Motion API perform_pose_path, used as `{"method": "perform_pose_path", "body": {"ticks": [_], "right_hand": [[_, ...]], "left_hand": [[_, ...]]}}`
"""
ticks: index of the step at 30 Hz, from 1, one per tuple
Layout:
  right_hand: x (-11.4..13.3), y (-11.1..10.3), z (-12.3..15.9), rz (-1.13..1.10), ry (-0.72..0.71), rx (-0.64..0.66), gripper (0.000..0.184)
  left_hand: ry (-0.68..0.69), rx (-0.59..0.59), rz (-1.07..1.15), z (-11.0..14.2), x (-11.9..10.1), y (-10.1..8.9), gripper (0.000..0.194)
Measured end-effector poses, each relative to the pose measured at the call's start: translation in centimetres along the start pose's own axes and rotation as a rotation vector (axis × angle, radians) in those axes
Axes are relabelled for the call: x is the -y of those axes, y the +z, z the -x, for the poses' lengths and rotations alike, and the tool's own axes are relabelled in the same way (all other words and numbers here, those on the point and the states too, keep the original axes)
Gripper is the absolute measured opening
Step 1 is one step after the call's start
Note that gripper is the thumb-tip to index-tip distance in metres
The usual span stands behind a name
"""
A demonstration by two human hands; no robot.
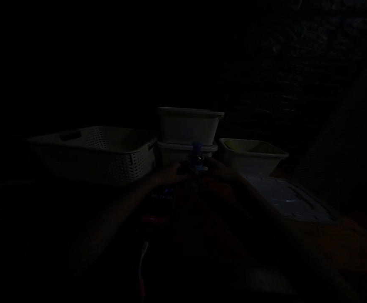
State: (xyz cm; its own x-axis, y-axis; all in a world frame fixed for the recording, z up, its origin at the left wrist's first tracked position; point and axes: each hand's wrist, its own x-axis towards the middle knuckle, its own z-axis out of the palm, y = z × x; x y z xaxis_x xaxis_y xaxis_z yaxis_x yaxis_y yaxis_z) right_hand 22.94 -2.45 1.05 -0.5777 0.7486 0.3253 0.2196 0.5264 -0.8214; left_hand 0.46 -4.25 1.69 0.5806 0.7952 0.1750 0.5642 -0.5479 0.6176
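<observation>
The scene is very dark. A small clear plastic bottle (196,159) with a blue cap and a blue label stands upright between my two hands. My left hand (174,171) reaches it from the left, fingers closed against its side. From the right, my right hand (218,169) grips the same bottle around label height. Shadow hides the exact finger contact. Below my left hand, a phone (158,204) showing a timer lies on the table, with a white cable (143,252) running toward me.
A perforated white basket (120,166) stands at left. Behind the bottle, a white tub (188,126) is stacked on a lidded tub (170,155). Another tub (252,162) with something yellow-green inside stands at right, behind a pale flat lid (287,200) on the wooden table (337,244).
</observation>
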Motion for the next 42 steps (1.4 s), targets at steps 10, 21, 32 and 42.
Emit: {"method": "perform_pose_path", "body": {"ticks": [10, 21, 32, 42], "right_hand": [[1.2, 3.0, 0.0, -0.007, -0.017, -0.150, 0.049], [2.0, 3.2, 0.1, -0.060, -0.003, -0.166, 0.043], [1.8, 2.8, 0.1, -0.026, -0.008, -0.154, 0.043], [2.0, 2.6, 0.0, 0.013, -0.044, -0.112, 0.045]], "left_hand": [[-0.091, -0.212, -0.083, 0.4, -0.5, 0.7, 0.044], [-0.061, -0.267, -0.157, 0.7, -1.0, 0.7, 0.038], [0.017, -0.226, -0.123, 1.0, -1.4, 0.1, 0.033], [0.036, -0.235, -0.180, 0.7, -1.2, 0.3, 0.039]]}}
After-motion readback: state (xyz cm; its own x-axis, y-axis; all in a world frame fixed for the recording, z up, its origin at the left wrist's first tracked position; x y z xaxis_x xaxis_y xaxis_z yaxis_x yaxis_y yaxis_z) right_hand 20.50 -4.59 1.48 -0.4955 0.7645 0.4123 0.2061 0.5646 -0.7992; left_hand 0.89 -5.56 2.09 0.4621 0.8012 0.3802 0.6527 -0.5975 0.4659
